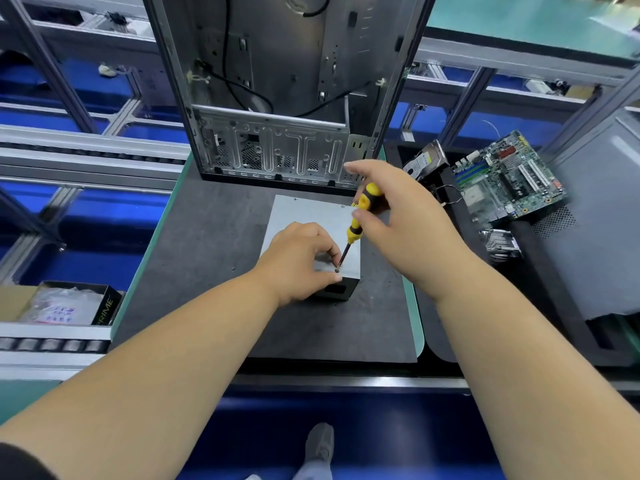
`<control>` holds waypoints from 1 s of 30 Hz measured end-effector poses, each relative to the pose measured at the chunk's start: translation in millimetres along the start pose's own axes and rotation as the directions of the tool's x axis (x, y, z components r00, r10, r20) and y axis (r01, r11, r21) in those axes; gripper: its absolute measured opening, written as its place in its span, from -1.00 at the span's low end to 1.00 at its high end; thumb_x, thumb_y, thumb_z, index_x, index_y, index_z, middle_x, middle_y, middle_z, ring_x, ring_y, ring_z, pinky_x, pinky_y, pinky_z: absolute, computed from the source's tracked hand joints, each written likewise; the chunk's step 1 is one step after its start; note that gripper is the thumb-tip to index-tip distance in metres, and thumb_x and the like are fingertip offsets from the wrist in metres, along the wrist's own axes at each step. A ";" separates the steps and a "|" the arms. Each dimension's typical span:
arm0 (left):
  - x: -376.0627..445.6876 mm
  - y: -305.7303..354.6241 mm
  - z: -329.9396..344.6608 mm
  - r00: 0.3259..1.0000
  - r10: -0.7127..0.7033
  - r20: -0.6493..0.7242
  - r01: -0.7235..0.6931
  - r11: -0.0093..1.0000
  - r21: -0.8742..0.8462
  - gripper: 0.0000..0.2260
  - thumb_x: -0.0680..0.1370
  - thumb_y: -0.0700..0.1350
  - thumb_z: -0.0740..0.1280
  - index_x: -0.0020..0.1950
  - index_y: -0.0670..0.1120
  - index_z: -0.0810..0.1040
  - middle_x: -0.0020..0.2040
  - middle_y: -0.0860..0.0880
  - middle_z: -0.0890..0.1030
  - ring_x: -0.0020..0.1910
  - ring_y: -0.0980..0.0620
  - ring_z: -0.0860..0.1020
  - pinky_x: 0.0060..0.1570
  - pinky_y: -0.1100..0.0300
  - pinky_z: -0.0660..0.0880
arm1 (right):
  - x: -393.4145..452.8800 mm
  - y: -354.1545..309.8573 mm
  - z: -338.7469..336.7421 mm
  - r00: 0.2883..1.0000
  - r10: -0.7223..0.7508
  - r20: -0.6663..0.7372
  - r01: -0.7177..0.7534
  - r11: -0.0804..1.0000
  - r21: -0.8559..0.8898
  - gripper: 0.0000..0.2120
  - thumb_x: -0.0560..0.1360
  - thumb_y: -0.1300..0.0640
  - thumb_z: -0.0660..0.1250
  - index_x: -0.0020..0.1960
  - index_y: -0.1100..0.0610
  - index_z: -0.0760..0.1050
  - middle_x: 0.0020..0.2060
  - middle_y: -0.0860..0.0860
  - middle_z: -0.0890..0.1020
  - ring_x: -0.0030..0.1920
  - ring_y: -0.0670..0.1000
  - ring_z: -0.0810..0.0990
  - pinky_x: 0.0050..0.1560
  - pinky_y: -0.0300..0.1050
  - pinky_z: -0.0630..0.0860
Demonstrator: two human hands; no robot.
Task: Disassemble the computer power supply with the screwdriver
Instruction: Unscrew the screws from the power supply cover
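Head view: power supply [311, 216] laid flat on dark mat [207, 237] at tabletop centre, just in front of upright open computer case [277, 81]. Left hand [298, 261] rested on near corner of power supply, fingers curled round its edge beside screw [337, 270]. Yellow-black screwdriver [356, 223] gripped by right hand [398, 216], tip seated on screw. Motherboard [509, 178] and hard drive [424, 161] lying right of mat.

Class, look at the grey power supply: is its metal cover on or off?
On. The power supply shows an unbroken flat top, and the screwdriver tip sits on a screw near its front edge.
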State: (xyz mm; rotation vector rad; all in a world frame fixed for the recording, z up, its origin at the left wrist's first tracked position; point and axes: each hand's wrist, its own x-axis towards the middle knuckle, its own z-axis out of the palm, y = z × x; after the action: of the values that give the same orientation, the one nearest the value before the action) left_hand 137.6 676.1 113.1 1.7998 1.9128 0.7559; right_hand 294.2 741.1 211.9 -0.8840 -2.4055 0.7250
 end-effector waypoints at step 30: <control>6.6 -8.8 -1.5 0.993 -0.023 0.112 0.026 0.999 -0.025 -0.86 0.42 0.01 0.44 -0.20 0.25 0.54 0.06 0.24 0.34 0.14 0.11 0.25 0.20 0.22 0.18 | -5.0 -7.7 7.2 0.982 0.139 -0.125 -0.154 0.981 -0.121 -0.70 0.48 0.23 0.35 0.17 0.00 0.47 -0.08 -0.10 0.51 -0.08 -0.07 0.53 0.00 -0.09 0.52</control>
State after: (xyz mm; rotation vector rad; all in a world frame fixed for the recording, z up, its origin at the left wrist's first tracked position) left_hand 129.3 682.2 109.2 1.7609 1.8411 0.6555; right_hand 290.0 730.3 210.0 -1.1347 -2.3238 0.5569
